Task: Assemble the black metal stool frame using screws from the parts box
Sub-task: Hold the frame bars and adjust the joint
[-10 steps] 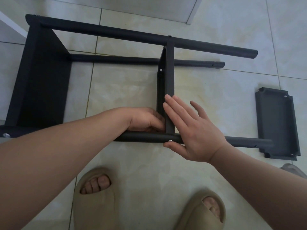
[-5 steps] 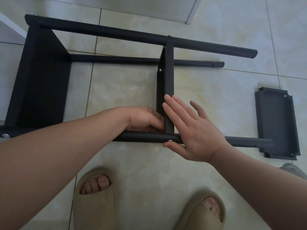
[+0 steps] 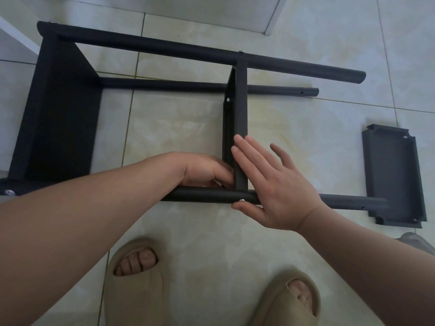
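stool frame (image 3: 164, 47): black metal tubes and flat bars, matt, finely textured coat | screw (image 3: 241, 200) on the 6 o'clock rail: bare metal, bright, shiny | plate (image 3: 395, 175) at 3 o'clock: dark grey, matt, smooth, metal-looking | floor tiles (image 3: 294, 128): pale, marbled, glossy | slippers (image 3: 138, 290) at 6 o'clock: beige, matt, foam-like

I see a floor of pale, glossy marbled tiles (image 3: 306, 128) with thin grout lines under soft, even light. Far beyond the fingers (image 3: 253, 151) stands a white cabinet base (image 3: 211, 10). Up-left of them runs a white panel edge (image 3: 16, 35).
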Demonstrator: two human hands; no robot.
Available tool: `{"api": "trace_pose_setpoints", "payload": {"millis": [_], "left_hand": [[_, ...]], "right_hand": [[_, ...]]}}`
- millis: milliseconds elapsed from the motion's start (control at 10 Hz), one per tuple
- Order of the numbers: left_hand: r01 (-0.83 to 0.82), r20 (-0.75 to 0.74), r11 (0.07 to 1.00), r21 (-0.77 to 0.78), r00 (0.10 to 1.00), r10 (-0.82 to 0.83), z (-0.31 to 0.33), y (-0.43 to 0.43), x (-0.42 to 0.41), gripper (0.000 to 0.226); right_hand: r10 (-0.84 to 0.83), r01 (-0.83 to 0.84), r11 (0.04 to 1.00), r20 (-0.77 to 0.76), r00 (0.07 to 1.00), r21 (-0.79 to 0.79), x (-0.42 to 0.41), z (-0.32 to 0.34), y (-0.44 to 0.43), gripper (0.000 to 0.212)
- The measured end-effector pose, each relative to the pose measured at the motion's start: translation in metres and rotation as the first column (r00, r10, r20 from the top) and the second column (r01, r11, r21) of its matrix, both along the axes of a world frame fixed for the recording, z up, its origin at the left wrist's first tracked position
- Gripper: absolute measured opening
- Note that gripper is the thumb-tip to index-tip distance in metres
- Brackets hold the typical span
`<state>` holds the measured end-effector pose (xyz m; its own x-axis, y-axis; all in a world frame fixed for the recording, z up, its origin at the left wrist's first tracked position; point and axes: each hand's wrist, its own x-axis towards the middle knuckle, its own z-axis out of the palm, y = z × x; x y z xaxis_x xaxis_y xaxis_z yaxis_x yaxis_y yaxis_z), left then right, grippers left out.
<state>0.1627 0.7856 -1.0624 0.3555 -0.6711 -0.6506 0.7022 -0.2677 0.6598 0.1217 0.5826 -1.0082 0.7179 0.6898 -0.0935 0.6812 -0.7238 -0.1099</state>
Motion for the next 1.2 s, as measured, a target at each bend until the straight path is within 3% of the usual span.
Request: {"api": "trace_pose_setpoints", "payload": {"millis": [100,200,300,400,600,900,1100,1200], "left_hand": [[0.009,0.064,0.997,0.071,0.998,-0.014,0.0008,-0.0003,-0.0001,0.024],[-0.022,0.033,0.999,0.044,0.999,0.021,0.0019,-0.0014,-0.0003,0.024],[-0.039,-0.029,0.999,-0.026,0.999,0.038,0.0043,-0.0012,0.0002,0.006],[-0.073,-0.057,0.996,-0.051,0.996,0.07,0.0013,-0.002,0.0006,0.011],[-0.005,0.075,0.998,0.058,0.997,0.0,-0.0003,-0.0001,-0.0002,0.01],[-0.091,-0.092,0.992,-0.087,0.992,0.083,0.0017,-0.0025,0.0001,0.018],[-0.014,0.05,1.0,0.024,0.999,0.013,-0.0019,0.0001,-0.0003,0.008],[-0.048,0.011,0.999,-0.001,0.999,0.048,0.002,-0.0005,-0.0002,0.014]], "right_hand": [[0.002,-0.002,1.0,0.0,1.0,-0.006,0.0001,-0.0001,-0.0002,0.09],[0.003,-0.003,1.0,0.001,1.0,-0.007,0.0,-0.0005,-0.0005,0.09],[0.002,-0.002,1.0,-0.001,1.0,-0.001,0.0001,-0.0004,-0.0007,0.09],[0.002,-0.002,1.0,0.004,1.0,0.001,0.0001,-0.0001,-0.0004,0.09],[0.001,-0.001,1.0,-0.007,1.0,-0.007,0.0002,0.0011,-0.0003,0.09],[0.001,-0.001,1.0,-0.001,1.0,-0.001,-0.0003,0.0011,-0.0003,0.09],[-0.002,0.002,1.0,-0.004,1.0,-0.009,-0.0002,0.0013,0.0,0.09],[0.001,-0.001,1.0,-0.004,1.0,-0.012,-0.0002,0.0012,0.0,0.09]]}}
